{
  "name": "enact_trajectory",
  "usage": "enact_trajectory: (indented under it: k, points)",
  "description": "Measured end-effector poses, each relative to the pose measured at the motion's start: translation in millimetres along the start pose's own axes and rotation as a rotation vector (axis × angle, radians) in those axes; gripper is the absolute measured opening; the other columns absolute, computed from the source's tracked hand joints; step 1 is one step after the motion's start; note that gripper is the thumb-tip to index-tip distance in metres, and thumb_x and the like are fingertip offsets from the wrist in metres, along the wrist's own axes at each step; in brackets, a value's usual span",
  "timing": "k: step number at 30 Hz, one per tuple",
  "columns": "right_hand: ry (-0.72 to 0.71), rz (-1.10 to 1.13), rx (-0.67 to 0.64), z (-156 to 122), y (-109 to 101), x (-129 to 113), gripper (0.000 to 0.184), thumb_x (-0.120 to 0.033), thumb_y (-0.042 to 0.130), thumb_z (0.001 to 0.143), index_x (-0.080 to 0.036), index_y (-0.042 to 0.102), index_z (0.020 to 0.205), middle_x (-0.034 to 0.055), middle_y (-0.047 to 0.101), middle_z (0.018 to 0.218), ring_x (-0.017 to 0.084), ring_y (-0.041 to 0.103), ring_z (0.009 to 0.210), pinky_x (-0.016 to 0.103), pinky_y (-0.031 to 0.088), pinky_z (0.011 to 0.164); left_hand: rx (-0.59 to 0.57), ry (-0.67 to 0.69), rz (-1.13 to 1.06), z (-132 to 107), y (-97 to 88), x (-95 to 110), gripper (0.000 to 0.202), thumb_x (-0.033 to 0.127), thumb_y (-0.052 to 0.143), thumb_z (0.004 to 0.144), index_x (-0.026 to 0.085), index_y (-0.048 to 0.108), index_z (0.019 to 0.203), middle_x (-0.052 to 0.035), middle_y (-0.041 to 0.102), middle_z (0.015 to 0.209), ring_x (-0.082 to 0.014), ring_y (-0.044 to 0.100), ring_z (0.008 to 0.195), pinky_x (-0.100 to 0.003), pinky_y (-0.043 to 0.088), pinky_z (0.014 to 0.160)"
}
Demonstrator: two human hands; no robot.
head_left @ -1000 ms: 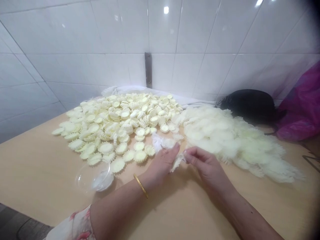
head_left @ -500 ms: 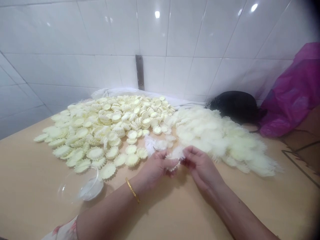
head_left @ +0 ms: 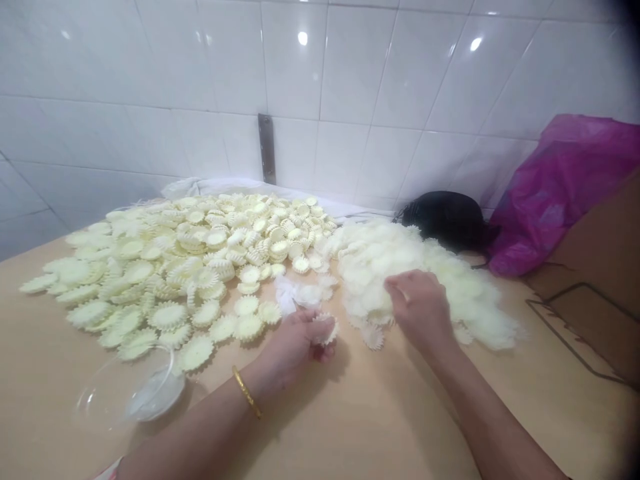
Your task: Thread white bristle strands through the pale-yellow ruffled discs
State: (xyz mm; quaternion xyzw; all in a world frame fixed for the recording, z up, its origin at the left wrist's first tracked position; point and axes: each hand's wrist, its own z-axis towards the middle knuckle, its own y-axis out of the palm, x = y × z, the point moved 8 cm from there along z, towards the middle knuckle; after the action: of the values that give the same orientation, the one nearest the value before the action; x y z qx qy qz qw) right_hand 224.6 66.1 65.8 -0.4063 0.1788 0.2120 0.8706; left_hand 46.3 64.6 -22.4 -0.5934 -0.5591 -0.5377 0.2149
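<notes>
Pinched between thumb and fingers of my left hand (head_left: pixel 295 343) is a small pale disc with a toothed edge (head_left: pixel 327 329). My right hand (head_left: pixel 423 310) is at the near side of a heap of thin, translucent toothed pieces (head_left: pixel 370 253). Its fingers are closed together, and whatever they hold cannot be made out. One loose translucent piece (head_left: pixel 373 337) lies at the heap's near edge. Just beyond my left hand are a crumpled white cloth (head_left: pixel 285 293) and a few white pieces. To the left spreads a large pile of pale yellow, toothed-edge discs (head_left: pixel 215 238).
A clear plastic tub (head_left: pixel 157 393) lies tipped at the front left, with something whitish in it. Behind the translucent heap are a black rounded object (head_left: pixel 445 217) and a pink plastic bag (head_left: pixel 545 193). A tiled wall (head_left: pixel 350 73) closes off the back of the wooden table (head_left: pixel 360 427).
My right hand has left my left hand and moved right, to the translucent heap. My left hand keeps its toothed disc. The whole view has shifted slightly.
</notes>
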Motion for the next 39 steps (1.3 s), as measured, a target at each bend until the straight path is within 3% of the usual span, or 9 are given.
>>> enact_trajectory:
  k: [2,5,9,12,17,23,28,33,39]
  points:
    - [-0.121,-0.253,-0.057,-2,9,-2,0.021,-0.017,0.047,0.079,-0.018,0.066,0.085,0.0093,0.06,0.084,0.025,0.046,0.083,0.039,0.034,0.071,-0.009,-0.006,-0.002,1,0.5,-1,0.022,0.026,0.067,0.065,0.014,0.048,0.065,0.0008,0.052,0.051,-0.0074,0.046,0.044,-0.02,0.034,0.046]
    - [-0.162,-0.354,-0.049,-4,13,0,0.024,-0.016,0.045,0.08,-0.017,0.066,0.092,0.0099,0.061,0.087,0.026,0.046,0.084,0.037,0.033,0.069,-0.027,0.012,0.023,1,1.2,0,0.023,0.025,0.069,0.063,0.014,0.05,0.065,0.0006,0.052,0.052,-0.0079,0.047,0.046,-0.021,0.035,0.048]
    - [-0.179,-0.249,0.083,-6,-2,-13,0.02,-0.018,0.044,0.082,-0.018,0.064,0.084,0.0095,0.062,0.086,0.025,0.049,0.085,0.038,0.036,0.071,-0.001,0.072,0.076,0,-0.5,5,0.024,0.029,0.068,0.064,0.015,0.049,0.063,0.0001,0.053,0.051,-0.0086,0.047,0.045,-0.023,0.037,0.049]
    - [-0.193,-0.003,0.11,-14,-7,-34,0.016,-0.022,0.045,0.083,-0.021,0.061,0.08,0.0072,0.063,0.082,0.024,0.053,0.084,0.037,0.039,0.073,0.054,0.105,0.093,-1,-3.8,8,0.027,0.032,0.068,0.064,0.015,0.047,0.061,0.0013,0.05,0.05,-0.0084,0.046,0.043,-0.023,0.037,0.047]
    - [-0.011,0.405,-0.237,-32,26,-55,0.017,-0.033,0.048,0.083,-0.022,0.06,0.077,0.0042,0.064,0.078,0.021,0.057,0.075,0.033,0.043,0.069,0.095,0.141,0.097,-2,-6.4,11,0.028,0.037,0.068,0.064,0.015,0.049,0.062,0.0033,0.046,0.05,-0.0065,0.042,0.041,-0.021,0.031,0.043]
    - [0.394,0.911,-0.566,-54,70,-48,0.031,-0.045,0.059,0.074,-0.019,0.063,0.091,0.0041,0.066,0.078,0.019,0.06,0.072,0.031,0.047,0.063,0.127,0.119,0.066,-6,-4.7,11,0.032,0.037,0.073,0.058,0.014,0.053,0.066,0.0044,0.045,0.052,-0.0034,0.034,0.04,-0.019,0.023,0.039]
    - [0.408,1.065,-0.599,-55,71,-57,0.031,-0.041,0.069,0.066,-0.02,0.064,0.088,0.0047,0.067,0.084,0.021,0.061,0.08,0.033,0.048,0.073,0.142,0.101,0.033,-7,-3.7,12,0.039,0.045,0.072,0.057,0.014,0.049,0.058,0.0058,0.039,0.047,-0.0033,0.032,0.04,-0.02,0.02,0.039]
    - [0.445,1.045,-0.545,-53,72,-47,0.021,-0.04,0.065,0.07,-0.019,0.066,0.076,0.002,0.064,0.067,0.018,0.058,0.068,0.032,0.046,0.067,0.095,0.055,-0.053,0,-3.9,5,0.044,0.057,0.062,0.063,0.015,0.051,0.062,0.0043,0.044,0.048,-0.0053,0.038,0.038,-0.021,0.025,0.038]
    - [0.498,1.015,-0.451,-50,73,-31,0.019,-0.038,0.064,0.071,-0.019,0.063,0.07,-0.0003,0.058,0.065,0.016,0.052,0.067,0.028,0.04,0.064,-0.005,0.064,-0.13,3,0.1,5,0.028,0.038,0.066,0.068,0.014,0.053,0.069,0.0029,0.049,0.051,-0.0075,0.048,0.044,-0.02,0.034,0.043]
